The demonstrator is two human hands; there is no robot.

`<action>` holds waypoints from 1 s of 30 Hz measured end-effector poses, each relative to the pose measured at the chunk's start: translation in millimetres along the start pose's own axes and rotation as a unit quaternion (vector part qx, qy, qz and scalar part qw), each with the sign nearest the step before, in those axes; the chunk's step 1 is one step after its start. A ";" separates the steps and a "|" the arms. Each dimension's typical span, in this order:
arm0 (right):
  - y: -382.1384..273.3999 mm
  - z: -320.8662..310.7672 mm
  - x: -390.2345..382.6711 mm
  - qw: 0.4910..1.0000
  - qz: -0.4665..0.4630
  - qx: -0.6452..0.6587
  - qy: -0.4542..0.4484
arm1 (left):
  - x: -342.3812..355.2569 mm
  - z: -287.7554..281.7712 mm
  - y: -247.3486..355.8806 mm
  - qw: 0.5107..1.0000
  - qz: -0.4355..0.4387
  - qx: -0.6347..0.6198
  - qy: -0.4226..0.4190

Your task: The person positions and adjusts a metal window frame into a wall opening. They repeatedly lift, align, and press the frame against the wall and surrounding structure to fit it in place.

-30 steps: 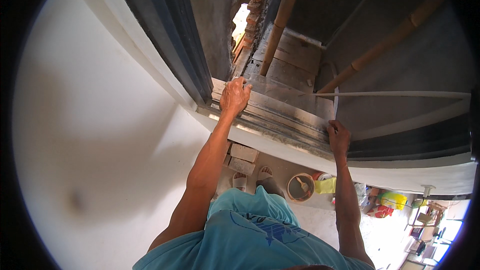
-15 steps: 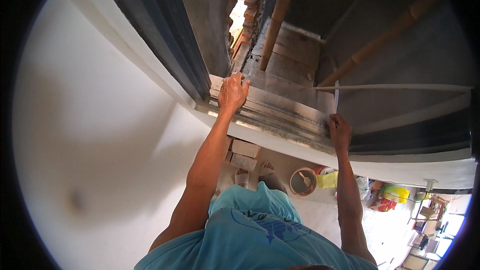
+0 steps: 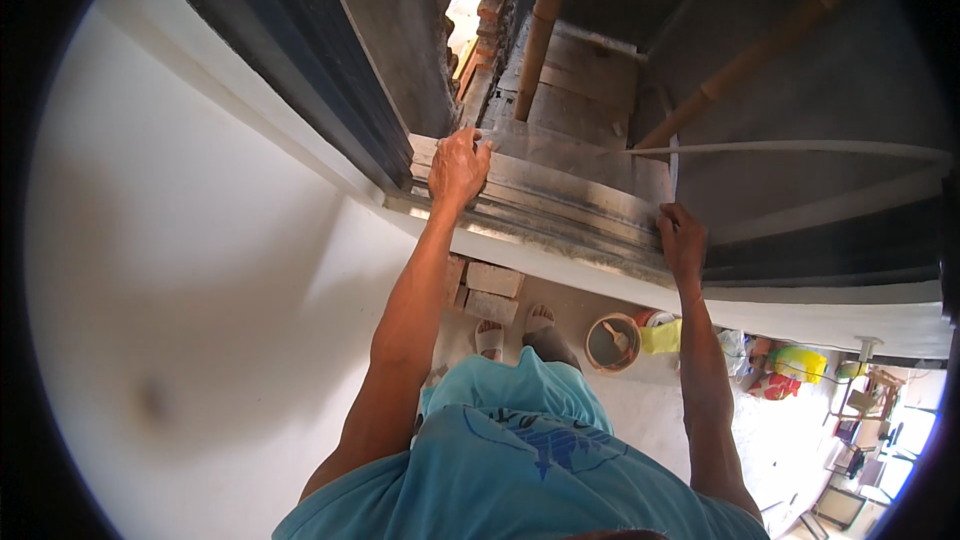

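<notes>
Only the view has been shifted slightly. Over the window sill (image 3: 570, 202), the left hand (image 3: 460, 172) and right hand (image 3: 683, 243) are curled, any grip impossible to tell; the far side is crossed by bamboo poles (image 3: 545, 35).

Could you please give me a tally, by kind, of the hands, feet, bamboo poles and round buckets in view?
Hands: 2 (left hand, right hand)
Feet: 2 (left foot, right foot)
Bamboo poles: 2
Round bucket: 1
Total: 7
</notes>
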State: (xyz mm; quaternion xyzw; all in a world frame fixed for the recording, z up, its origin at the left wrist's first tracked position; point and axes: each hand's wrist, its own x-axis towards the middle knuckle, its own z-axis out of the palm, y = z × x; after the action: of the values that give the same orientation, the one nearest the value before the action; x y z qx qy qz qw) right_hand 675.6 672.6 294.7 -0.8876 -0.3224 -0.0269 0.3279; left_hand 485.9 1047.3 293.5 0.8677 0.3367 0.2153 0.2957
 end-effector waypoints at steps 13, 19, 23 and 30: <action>7.5 3.0 0.8 1.000 0.014 -0.020 -0.005 | 0.9 0.1 -1.0 1.000 -0.004 -0.006 -0.013; -0.4 1.0 1.6 0.999 0.035 -0.015 -0.012 | 2.2 2.1 -5.4 1.000 -0.002 -0.008 -0.015; 1.7 1.0 1.7 0.999 0.033 -0.026 -0.012 | 2.0 1.6 -3.2 1.000 -0.007 -0.006 -0.016; -1.6 -1.6 2.7 0.997 0.052 -0.032 -0.036 | 1.9 0.8 -2.6 1.000 -0.009 -0.010 -0.012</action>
State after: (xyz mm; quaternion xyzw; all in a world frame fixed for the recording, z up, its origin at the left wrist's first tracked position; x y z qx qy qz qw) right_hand 677.0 674.1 297.5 -0.9138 -0.2860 0.0120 0.2881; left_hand 486.5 1049.9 291.5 0.8641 0.3386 0.2060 0.3103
